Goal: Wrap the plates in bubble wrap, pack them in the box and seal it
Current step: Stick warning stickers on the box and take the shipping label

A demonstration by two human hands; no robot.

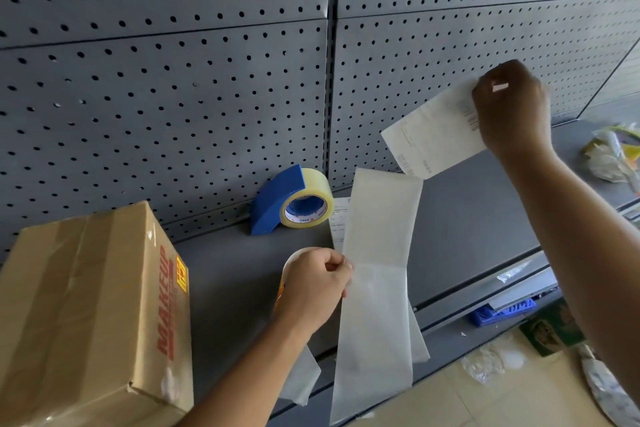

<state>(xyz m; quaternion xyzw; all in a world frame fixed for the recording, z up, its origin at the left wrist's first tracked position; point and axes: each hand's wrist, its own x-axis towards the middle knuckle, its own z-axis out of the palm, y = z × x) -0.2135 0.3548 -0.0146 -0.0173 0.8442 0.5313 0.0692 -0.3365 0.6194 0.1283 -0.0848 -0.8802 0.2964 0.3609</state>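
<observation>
Translucent backing strip (375, 322) is pinched by the left hand (311, 288), a white label (433, 139) by the right hand (512, 111), raised. Taped box (86, 315) lies near left. Peeling is best done slowly, uncreased.

- The right hand (512, 111) holds a white label (433, 139) up high by one end.
- The left hand (313, 288) pinches the edge of a long pale strip (375, 288) that hangs down.
- A brown box (86, 305), taped on top, sits on the grey shelf (467, 218).
- A tape roll (306, 204) in a blue holder (270, 208) stands by the wall with holes (173, 80).
</observation>
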